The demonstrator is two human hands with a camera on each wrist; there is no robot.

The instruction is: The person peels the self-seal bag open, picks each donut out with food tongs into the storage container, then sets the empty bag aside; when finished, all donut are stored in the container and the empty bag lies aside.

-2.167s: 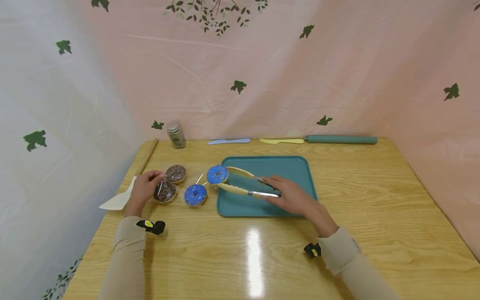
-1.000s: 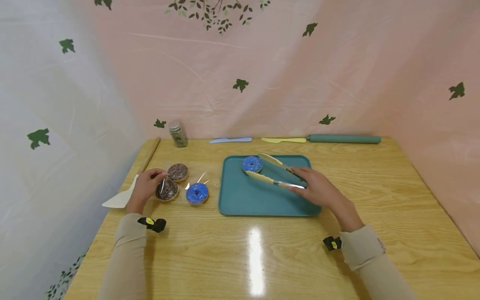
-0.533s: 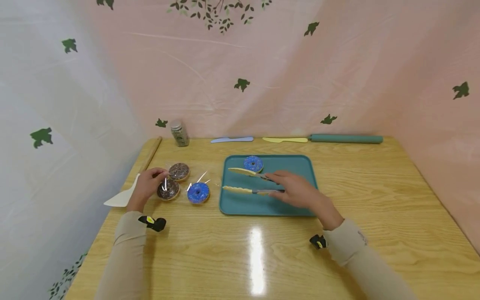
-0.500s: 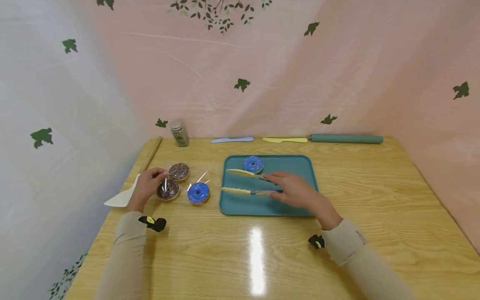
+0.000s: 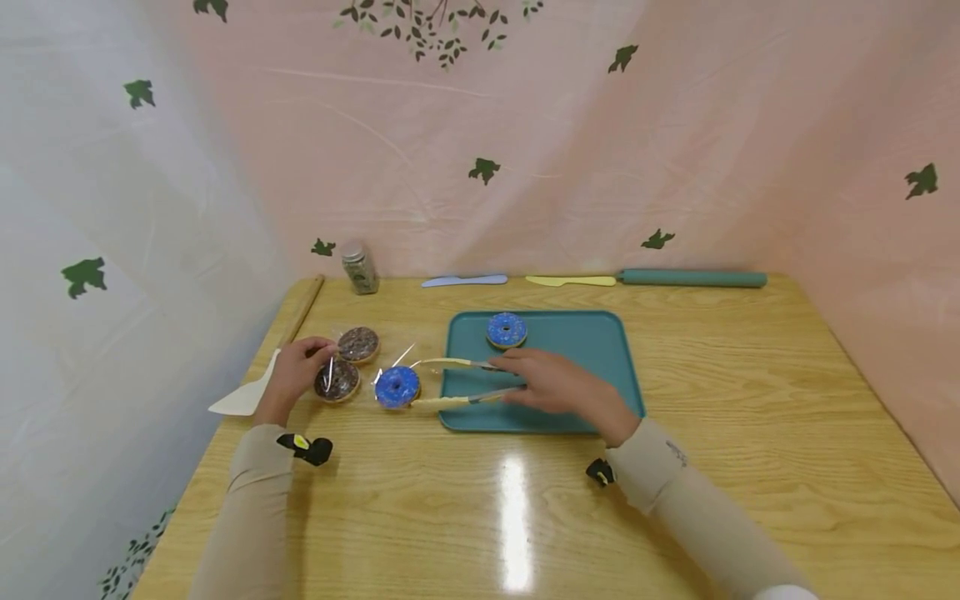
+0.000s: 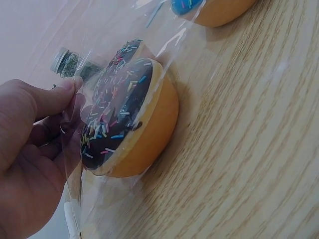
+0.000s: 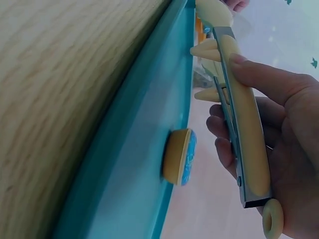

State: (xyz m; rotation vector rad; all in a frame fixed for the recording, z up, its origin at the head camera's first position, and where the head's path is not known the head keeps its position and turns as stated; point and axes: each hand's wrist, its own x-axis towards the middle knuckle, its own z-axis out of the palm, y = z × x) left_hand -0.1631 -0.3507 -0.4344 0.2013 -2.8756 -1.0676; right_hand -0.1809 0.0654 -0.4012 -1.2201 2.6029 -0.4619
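Observation:
My right hand grips cream-tipped metal tongs, also close up in the right wrist view as tongs. Their arms are spread, with the tips on either side of a blue-iced donut lying on clear plastic film on the table. I cannot tell whether they touch it. A second blue donut sits at the far edge of the teal tray. My left hand pinches the film beside two chocolate sprinkled donuts.
Along the back edge of the wooden table are a small jar, a blue knife, a yellow knife and a teal rolling pin. A wooden rolling pin and a white spatula lie at the left. Curtains enclose three sides.
The right hand carried a blue donut in the tongs onto the tray, let it go there, then brought the tongs back left to the other blue donut. The left hand stayed put.

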